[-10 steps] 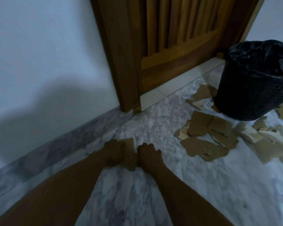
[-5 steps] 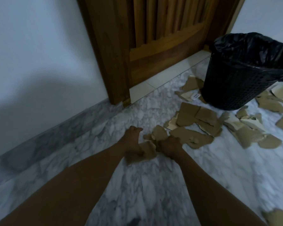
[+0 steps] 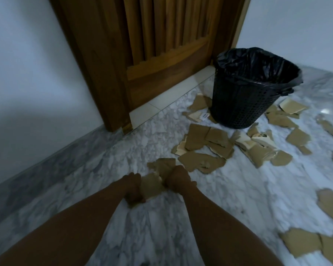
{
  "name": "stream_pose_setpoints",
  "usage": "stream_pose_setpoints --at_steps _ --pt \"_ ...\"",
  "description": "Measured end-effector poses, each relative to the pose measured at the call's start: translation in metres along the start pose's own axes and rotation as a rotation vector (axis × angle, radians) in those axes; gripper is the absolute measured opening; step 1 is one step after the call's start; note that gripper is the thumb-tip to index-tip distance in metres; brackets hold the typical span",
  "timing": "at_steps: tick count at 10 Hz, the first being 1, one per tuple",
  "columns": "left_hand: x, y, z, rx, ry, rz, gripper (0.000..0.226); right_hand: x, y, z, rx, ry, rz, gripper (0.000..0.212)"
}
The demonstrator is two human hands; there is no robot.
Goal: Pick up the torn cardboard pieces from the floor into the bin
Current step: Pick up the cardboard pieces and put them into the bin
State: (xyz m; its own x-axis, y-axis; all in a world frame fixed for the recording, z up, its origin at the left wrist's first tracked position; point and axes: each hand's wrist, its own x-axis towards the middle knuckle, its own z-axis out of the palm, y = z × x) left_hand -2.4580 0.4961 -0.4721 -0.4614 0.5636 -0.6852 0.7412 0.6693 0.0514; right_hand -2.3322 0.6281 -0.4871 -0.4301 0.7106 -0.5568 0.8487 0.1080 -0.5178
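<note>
While both forearms reach down over the marble floor [image 3: 121,150], the left hand [image 3: 132,186] and the right hand [image 3: 178,179] meet on one torn cardboard piece [image 3: 152,186], which sits between them low at the floor; whether it touches the marble I cannot tell. The left grip is curled round the piece's left edge, and the right grip is curled round its right edge, knuckles up. Just beyond the right hand a second scrap [image 3: 164,163] lies flat. Farther right, a loose spread of torn pieces [image 3: 206,143] covers the floor up to the foot of the black mesh bin [image 3: 244,104], which stands upright, lined with a black bag [image 3: 258,62], near the wooden door [image 3: 161,45]. More pieces lie past the bin and at the lower right corner [image 3: 304,242].
</note>
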Motion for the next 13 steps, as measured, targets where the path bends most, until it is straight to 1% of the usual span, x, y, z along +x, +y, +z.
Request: stream_pose_setpoints --at_steps 1,2,3,4,5,6,7,8,9,10,11,12,13 --pt "0.005 0.016 -0.013 -0.022 0.05 0.087 0.093 -0.016 0.007 -0.03 0.129 0.074 -0.124 0.027" --pt "0.009 0.054 -0.032 0.005 0.106 0.182 0.1 -0.014 0.032 -0.072 0.3 0.186 -0.052 0.044" --pt "0.017 0.102 -0.045 0.068 0.171 0.26 0.094 -0.016 0.086 -0.12 0.22 0.34 0.215 0.058" --pt "0.025 0.15 -0.053 0.134 0.232 0.331 0.087 -0.048 0.161 -0.156 0.239 0.472 0.54 0.044" --pt "0.043 0.176 -0.053 0.166 0.234 0.416 0.088 -0.077 0.23 -0.156 0.269 0.542 0.677 0.063" --pt "0.073 0.188 -0.039 0.125 0.27 0.585 0.074 -0.086 0.253 -0.138 0.263 0.463 0.71 0.054" --pt "0.062 0.205 -0.021 0.082 0.33 0.671 0.056 -0.082 0.239 -0.12 0.226 0.555 0.546 0.054" --pt "0.035 0.216 -0.014 0.053 0.369 0.704 0.03 -0.083 0.209 -0.102 0.109 0.563 0.281 0.047" --pt "0.017 0.212 -0.012 -0.007 0.263 0.667 0.049 -0.079 0.182 -0.101 0.189 0.545 0.206 0.039" --pt "0.016 0.198 -0.011 0.099 0.276 0.529 0.056 -0.069 0.169 -0.106 0.382 0.49 0.231 0.043" --pt "0.022 0.181 -0.009 -0.019 0.289 0.565 0.033 -0.062 0.164 -0.109 0.4 0.435 0.021 0.03" --pt "0.037 0.168 -0.008 -0.214 0.296 0.621 0.028 -0.062 0.159 -0.114 0.359 0.364 -0.131 0.033" --pt "0.028 0.173 -0.019 -0.314 0.342 0.643 0.033 -0.051 0.164 -0.129 0.384 0.436 -0.036 0.024"
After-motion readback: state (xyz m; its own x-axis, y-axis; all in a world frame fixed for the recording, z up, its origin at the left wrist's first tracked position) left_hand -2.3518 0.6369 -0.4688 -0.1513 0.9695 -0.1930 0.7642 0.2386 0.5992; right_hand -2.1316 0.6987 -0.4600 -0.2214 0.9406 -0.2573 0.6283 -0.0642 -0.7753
